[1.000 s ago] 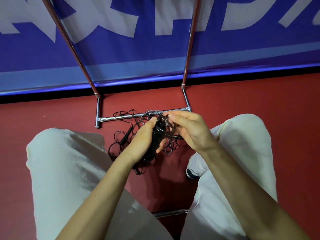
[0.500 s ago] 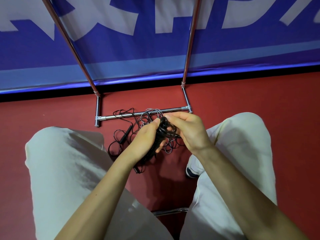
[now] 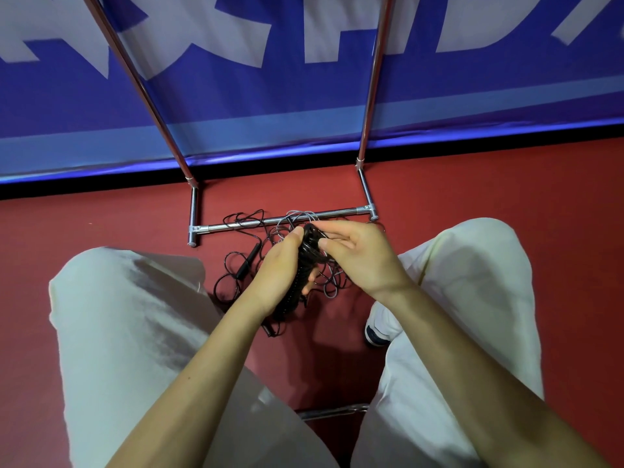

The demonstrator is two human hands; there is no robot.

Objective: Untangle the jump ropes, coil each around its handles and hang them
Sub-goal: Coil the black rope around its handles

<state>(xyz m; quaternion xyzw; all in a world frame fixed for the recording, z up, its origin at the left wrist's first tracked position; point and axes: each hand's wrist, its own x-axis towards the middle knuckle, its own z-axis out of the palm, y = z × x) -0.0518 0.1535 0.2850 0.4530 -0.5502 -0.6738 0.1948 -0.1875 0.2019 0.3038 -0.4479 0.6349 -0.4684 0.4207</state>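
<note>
Behind hands, tangled ropes (image 3: pixel 256 261) on floor, across rack bar (image 3: pixel 236 226)

A blue banner (image 3: pixel 304 106) with big pale letters runs along the back, above a red floor (image 3: pixel 506 184). Pale trousers (image 3: pixel 128 332) cover both knees; 1 shoe (image 3: pixel 376 329) peeks out.

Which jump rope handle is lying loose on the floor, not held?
The slim black handle left of the left hand, on the red floor; the other, rope-wrapped handles are gripped.
</note>
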